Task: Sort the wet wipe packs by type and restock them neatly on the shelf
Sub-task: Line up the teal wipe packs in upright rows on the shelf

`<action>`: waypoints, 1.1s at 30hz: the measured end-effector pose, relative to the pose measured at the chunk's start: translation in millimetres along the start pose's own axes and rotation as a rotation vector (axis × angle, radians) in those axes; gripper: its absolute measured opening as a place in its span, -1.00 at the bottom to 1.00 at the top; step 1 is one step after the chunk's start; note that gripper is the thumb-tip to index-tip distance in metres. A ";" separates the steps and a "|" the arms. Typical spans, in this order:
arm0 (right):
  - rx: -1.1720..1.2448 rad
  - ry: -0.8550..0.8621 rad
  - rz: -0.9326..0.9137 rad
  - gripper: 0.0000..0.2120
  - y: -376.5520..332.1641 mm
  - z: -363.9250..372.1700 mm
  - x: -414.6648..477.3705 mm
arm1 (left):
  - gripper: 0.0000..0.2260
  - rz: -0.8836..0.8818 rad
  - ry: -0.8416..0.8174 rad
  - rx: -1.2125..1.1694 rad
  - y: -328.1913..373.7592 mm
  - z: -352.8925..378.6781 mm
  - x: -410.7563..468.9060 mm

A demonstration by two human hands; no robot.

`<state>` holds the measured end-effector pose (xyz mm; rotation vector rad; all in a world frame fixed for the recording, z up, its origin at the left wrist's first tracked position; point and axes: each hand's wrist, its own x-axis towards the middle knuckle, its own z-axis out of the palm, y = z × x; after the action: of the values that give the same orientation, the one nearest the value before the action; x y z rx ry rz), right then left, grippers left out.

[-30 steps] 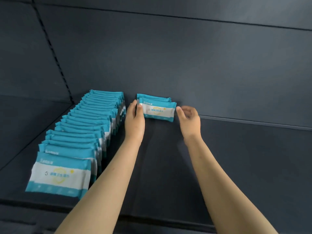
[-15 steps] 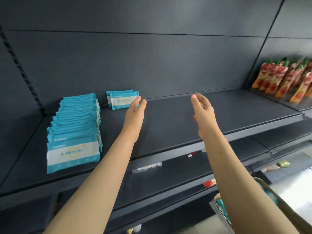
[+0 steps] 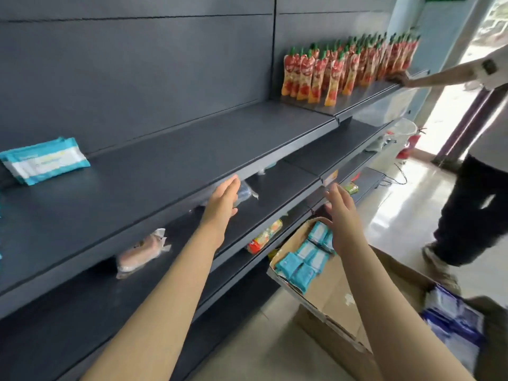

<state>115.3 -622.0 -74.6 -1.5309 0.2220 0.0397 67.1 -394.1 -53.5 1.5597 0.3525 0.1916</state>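
a dark grey shelving unit (image 3: pixel 165 78) fills the left and middle of the view, and its upper shelf (image 3: pixel 192 149) runs off to the right. a second person (image 3: pixel 478 204) in dark trousers stands at the right edge, one arm reaching to that shelf's front edge near its far end. on the floor beside the unit sits an open cardboard box (image 3: pixel 341 303). a row of red sauce pouches (image 3: pixel 343 67) with green tops stands upright on the right part of the upper shelf. blue and white packs (image 3: pixel 453 323) lie blurred at the lower right.

teal boxed wipe packs (image 3: pixel 302 266) stand on edge in rows at the box's near end. two teal and white shelved wipe packs (image 3: pixel 46 160) lean together at the far left of the upper shelf, by the back panel, well apart from both hands.

the left hand (image 3: pixel 222 207) is released, fingers straight and together, empty, in front of the upper shelf's front edge. the right hand (image 3: pixel 343 215) is also slack and empty, fingers spread, over the boxed wipe packs. i cannot tell whether it touches them.

a pink wrapped pack (image 3: pixel 143 251) and an orange snack pack (image 3: pixel 265 236) lie on the lower shelves.
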 end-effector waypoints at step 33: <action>-0.112 0.211 0.604 -0.49 284.8 -178.9 364.1 | -0.67 -0.627 -0.263 0.264 -311.2 340.3 300.7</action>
<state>403.8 -828.3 -420.8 -1.5304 0.8564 0.3743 432.0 -615.3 -401.3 1.6311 0.6558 -0.5615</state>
